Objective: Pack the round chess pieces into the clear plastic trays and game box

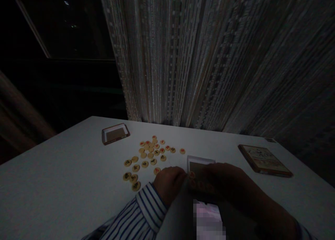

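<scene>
My left hand [170,182], in a striped sleeve, is closed with curled fingers at the left side of an open shallow box [200,159]. Its fingertips are turned away, so I cannot make out what they hold. Over the box's right side bends my right hand [223,179], its fingers drawn together and their tips lost in shadow. Several round Chinese chess pieces [201,185] with red characters lie in a row in the box. One more red piece [192,174] is near its left wall. Left of my left hand, loose Chinese chess pieces [144,164] are scattered, some face down.
An empty-looking box lid or tray [115,133] stands at the back left of the white table [65,170]. A flat box with a picture [264,159] lies at the right. A lit, blurred-out screen [209,220] is at the near edge. Curtains [178,58] hang behind.
</scene>
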`<state>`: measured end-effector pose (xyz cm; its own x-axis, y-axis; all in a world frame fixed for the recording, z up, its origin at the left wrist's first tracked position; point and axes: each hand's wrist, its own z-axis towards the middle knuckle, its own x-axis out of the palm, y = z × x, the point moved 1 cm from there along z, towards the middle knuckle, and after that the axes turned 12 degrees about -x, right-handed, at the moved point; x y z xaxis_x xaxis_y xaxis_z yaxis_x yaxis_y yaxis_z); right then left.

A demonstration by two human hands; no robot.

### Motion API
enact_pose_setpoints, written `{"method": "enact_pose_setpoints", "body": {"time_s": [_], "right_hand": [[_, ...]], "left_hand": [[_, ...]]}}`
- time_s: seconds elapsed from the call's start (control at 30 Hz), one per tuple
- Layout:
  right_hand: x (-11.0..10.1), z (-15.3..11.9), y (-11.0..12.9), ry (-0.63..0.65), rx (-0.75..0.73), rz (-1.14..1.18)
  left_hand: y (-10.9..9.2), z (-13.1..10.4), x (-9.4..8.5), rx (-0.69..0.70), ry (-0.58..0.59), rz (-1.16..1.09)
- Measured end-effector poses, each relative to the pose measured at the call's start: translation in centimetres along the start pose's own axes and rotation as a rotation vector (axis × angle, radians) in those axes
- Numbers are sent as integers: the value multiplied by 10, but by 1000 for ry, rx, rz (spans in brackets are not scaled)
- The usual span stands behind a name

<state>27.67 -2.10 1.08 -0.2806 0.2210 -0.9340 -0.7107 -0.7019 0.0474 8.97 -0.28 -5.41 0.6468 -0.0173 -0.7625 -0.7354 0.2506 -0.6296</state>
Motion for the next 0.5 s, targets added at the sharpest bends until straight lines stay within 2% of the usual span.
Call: {"method": "enact_pose_setpoints", "body": {"time_s": [0.13,0.23,0.33,0.5], "right_hand": [[13,-27,4,-42,126,-23],[23,-40,6,-162,165,-12],[32,-47,6,-255,161,1],[36,-54,3,-297,146,6]], "left_hand": [[-5,-4,-1,59,0,36],[-5,-6,-1,76,-20,41],[-4,-6,1,67,-19,58],[-5,-6,3,65,1,102]]}}
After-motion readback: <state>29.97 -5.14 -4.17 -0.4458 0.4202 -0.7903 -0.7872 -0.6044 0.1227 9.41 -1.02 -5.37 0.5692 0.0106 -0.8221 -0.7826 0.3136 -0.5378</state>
